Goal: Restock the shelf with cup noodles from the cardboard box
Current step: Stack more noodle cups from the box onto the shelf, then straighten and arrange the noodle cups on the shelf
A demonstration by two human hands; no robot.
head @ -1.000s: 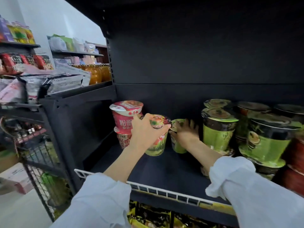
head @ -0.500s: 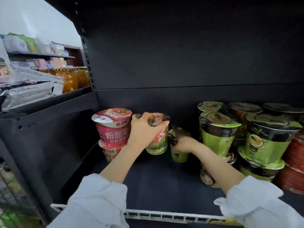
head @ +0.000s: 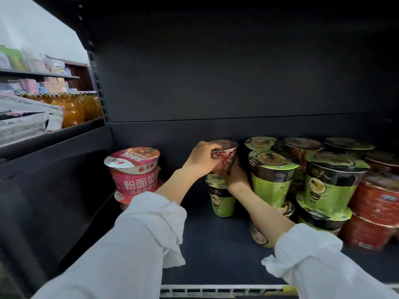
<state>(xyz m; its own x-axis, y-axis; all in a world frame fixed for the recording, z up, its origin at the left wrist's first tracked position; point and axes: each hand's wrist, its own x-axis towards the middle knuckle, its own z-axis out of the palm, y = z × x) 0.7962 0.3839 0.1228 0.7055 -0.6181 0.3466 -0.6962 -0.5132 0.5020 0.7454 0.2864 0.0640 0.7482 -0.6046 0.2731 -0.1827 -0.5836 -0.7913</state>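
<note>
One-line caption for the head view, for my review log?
Both hands set a pink-patterned cup atop a green cup on the dark shelf.

We wear a loose white long-sleeved top, and both sleeves fill the lower part of the view. Our left sleeve (head: pixel 129 244) is wide and soft, its cloth folding into creases, and its cuff ends in a gathered, slightly ruffled edge partway up the forearm. Our right sleeve (head: pixel 319 266) is the same white cloth, with a bunched, frilled cuff sitting at mid-forearm. Past both cuffs our forearms, our left hand (head: pixel 200 160) and our right hand (head: pixel 236 178) are bare, with no glove, watch or ring visible.
</note>
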